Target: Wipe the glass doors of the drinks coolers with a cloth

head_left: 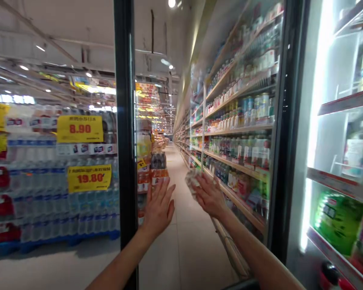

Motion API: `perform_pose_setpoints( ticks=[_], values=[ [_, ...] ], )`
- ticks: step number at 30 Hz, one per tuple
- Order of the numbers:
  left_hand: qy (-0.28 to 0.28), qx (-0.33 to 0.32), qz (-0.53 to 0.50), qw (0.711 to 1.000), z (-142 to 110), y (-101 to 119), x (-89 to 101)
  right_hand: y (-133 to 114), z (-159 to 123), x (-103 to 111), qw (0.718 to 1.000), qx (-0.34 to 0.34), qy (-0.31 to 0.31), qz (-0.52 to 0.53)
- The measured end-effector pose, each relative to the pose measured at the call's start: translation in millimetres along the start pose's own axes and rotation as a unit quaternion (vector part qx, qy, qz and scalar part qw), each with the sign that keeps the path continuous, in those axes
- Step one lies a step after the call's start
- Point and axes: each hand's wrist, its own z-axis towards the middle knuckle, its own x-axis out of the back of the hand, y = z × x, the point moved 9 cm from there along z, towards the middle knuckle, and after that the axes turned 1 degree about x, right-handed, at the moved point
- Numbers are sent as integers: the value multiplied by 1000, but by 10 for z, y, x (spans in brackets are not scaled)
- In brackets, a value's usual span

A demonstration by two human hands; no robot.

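Note:
An open glass cooler door with a black frame (125, 133) stands in front of me, and its pane spans the middle of the view. My left hand (160, 203) lies flat against the lower left part of the pane, fingers stretched and slightly apart, holding nothing. To its right, my right hand (211, 196) presses a crumpled, pale patterned cloth (191, 182) to the glass. Its fingers lie over the cloth and are somewhat blurred. Part of the cloth is hidden under the palm and fingers.
At the right is the lit cooler, with a shelf edge (339, 186) and a green package (335, 215). Stacked bottled water (42, 181) with yellow price signs (80, 129) stands at the left. Shelves of bottles (242, 145) and an aisle floor (186, 241) show in the pane.

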Motion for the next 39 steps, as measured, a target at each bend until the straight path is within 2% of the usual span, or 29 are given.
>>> perform_pose_setpoints(
  ticks=[1, 2, 4, 5, 6, 7, 8, 10, 11, 13, 14, 16, 18, 20, 22, 24, 26, 27, 28, 31, 32, 33, 34, 35, 36, 38, 39],
  values=[
    [-7, -6, 0, 1000, -14, -10, 10, 216, -2, 71, 999, -41, 28, -15],
    [-15, -11, 0, 1000, -29, -20, 18, 510, -9, 158, 991, -113, 68, -33],
    [-31, -14, -1, 999, -49, -34, 36, 1086, -64, 323, 941, -293, 160, -61],
    [-36, -12, -3, 999, -48, -33, 50, 1237, -71, 360, 911, -357, 194, -65],
    [-35, -11, -6, 999, -34, -20, 72, 1267, -28, 359, 894, -389, 214, -61],
    [-29, -10, -12, 999, -4, 5, 101, 1179, 74, 327, 896, -384, 216, -52],
    [-17, -13, -22, 1000, 45, 46, 134, 987, 222, 268, 916, -346, 201, -39],
    [15, -37, -63, 997, 189, 174, 205, 397, 503, 115, 967, -210, 141, -5],
    [26, -51, -91, 994, 278, 243, 221, 87, 577, 43, 984, -137, 111, 12],
    [31, -57, -141, 988, 470, 336, 190, -354, 574, -42, 996, -29, 69, 39],
    [28, -52, -153, 987, 557, 365, 145, -440, 521, -39, 997, -2, 66, 47],
    [17, -36, -144, 989, 683, 404, 19, -354, 377, 22, 996, -1, 81, 49],
    [14, -31, -109, 993, 731, 453, -116, -42, 232, 117, 992, -50, 109, 33],
    [9, -40, -73, 996, 726, 520, -251, 335, 109, 194, 982, -129, 136, 1],
    [-5, -89, -46, 995, 705, 619, -363, 630, 20, 220, 967, -205, 149, -33],
    [-25, -182, -25, 983, 700, 710, -405, 769, -15, 192, 958, -242, 144, -53],
    [-39, -250, -4, 967, 780, 648, -335, 793, -18, 151, 957, -249, 137, -55],
    [-32, -252, 7, 967, 882, 534, -244, 784, -18, 141, 957, -248, 137, -54],
    [-16, -230, 20, 973, 1018, 378, -127, 771, -18, 138, 957, -248, 139, -53],
    [77, -58, 57, 994, 1367, -167, 259, 752, -31, 140, 955, -254, 144, -49],
    [95, -17, 65, 993, 1374, -250, 310, 755, -40, 140, 954, -260, 144, -48],
    [96, -7, 68, 993, 1323, -235, 291, 761, -49, 138, 953, -265, 142, -46],
    [81, -34, 64, 994, 1218, -122, 206, 766, -58, 133, 952, -268, 140, -44],
    [52, -97, 53, 992, 1060, 79, 68, 770, -67, 127, 952, -269, 136, -43],
    [13, -187, 37, 982, 850, 333, -96, 769, -73, 121, 954, -267, 132, -41],
    [-71, -372, -4, 926, 382, 776, -381, 765, -86, 110, 957, -258, 124, -40],
    [-91, -410, -9, 907, 267, 861, -449, 765, -92, 105, 959, -255, 120, -41]
  ],
)
